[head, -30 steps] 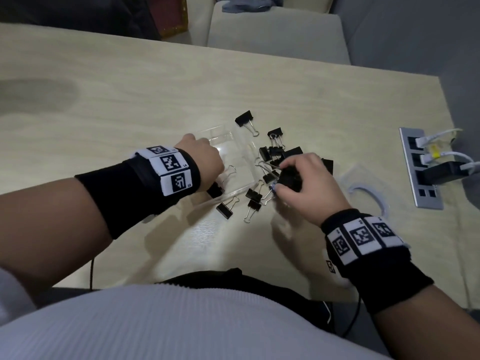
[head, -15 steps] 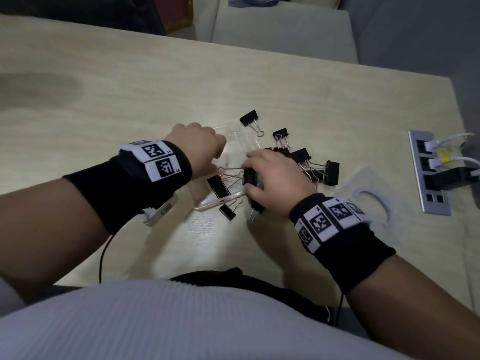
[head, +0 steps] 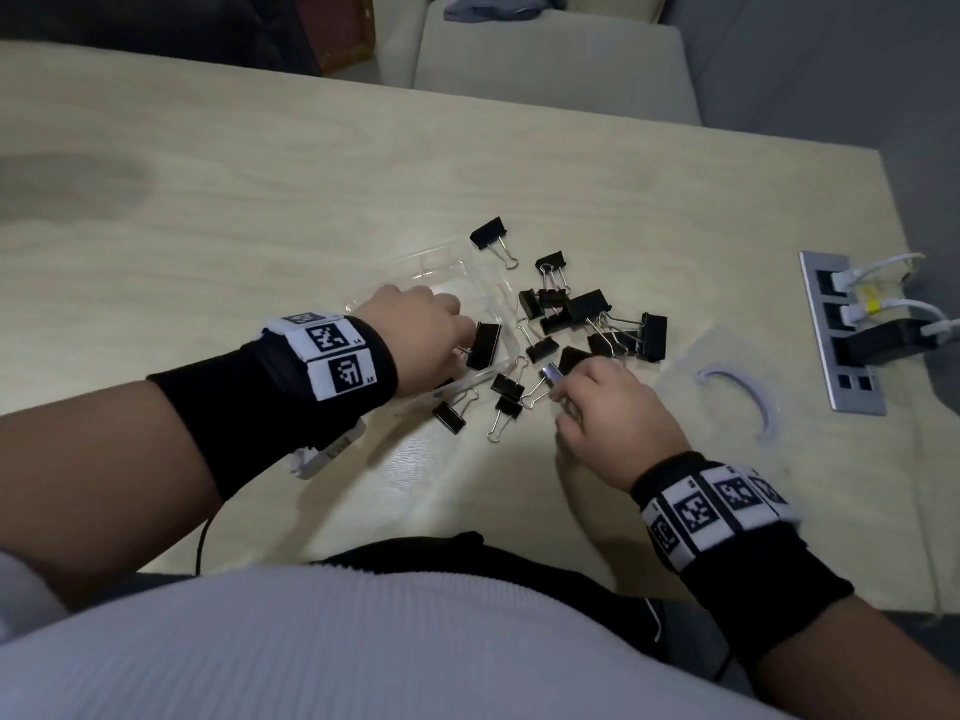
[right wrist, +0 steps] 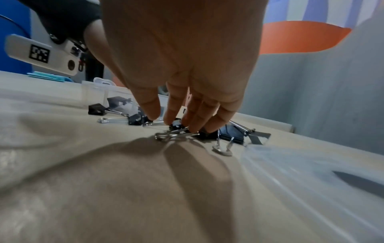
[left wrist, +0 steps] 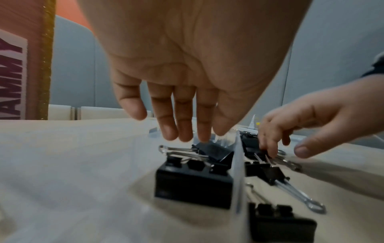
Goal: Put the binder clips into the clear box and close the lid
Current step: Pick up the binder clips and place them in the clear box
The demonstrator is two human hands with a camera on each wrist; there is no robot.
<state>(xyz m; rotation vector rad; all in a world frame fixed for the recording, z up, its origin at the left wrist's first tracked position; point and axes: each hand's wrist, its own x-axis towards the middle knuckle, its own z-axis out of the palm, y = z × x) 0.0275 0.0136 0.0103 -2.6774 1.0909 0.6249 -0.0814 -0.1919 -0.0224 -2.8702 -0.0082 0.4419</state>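
My left hand (head: 421, 330) hovers over the clear box (head: 441, 262), its fingers (left wrist: 185, 129) hanging straight with nothing held. Two large black binder clips lie inside the box: one (left wrist: 193, 185) by the near wall and another (left wrist: 212, 151) under the fingertips. Right of the box is a loose pile of black binder clips (head: 587, 314). My right hand (head: 571, 392) reaches into the pile's near edge, fingertips (right wrist: 193, 125) pressing down on a small clip (right wrist: 176, 127). In the left wrist view the right thumb (left wrist: 305, 151) stands apart from the fingers. The clear lid (head: 727, 356) lies flat further right.
A power strip (head: 841, 335) with plugged-in cables is set in the table at the right edge. A few small clips (head: 452, 415) lie just in front of the box. A pale chair (head: 550, 70) stands beyond the table's far edge.
My right hand has drawn back from the box to the pile on the right, leaving a large clip in the box. The left hand has stayed over the box.
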